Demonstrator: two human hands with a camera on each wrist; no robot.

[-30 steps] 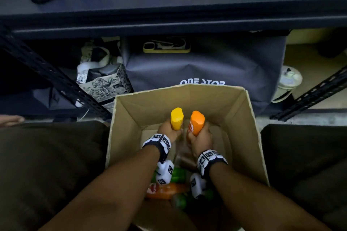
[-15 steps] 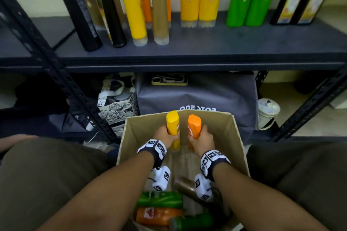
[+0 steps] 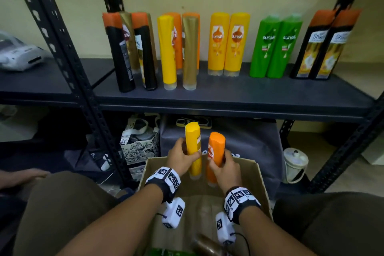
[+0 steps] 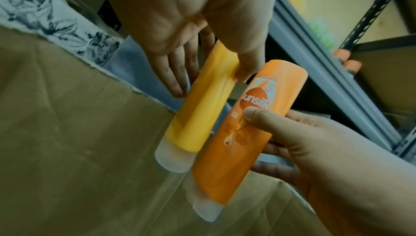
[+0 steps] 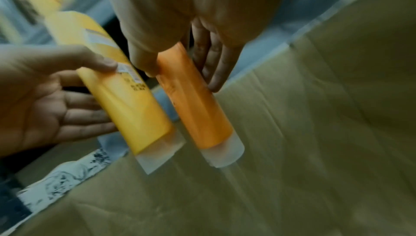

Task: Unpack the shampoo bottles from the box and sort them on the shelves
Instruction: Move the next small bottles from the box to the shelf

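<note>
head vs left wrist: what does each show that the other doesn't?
Head only: the shelf with its full row of sorted bottles, including the green pair, and both wrist bands.

Left wrist only: the front label of the orange bottle, reading "sunsilk", with the right thumb across it, and both bottles' clear caps pointing down.

Both: the left hand grips the yellow bottle, the right hand grips the orange one, side by side above the cardboard box.
</note>
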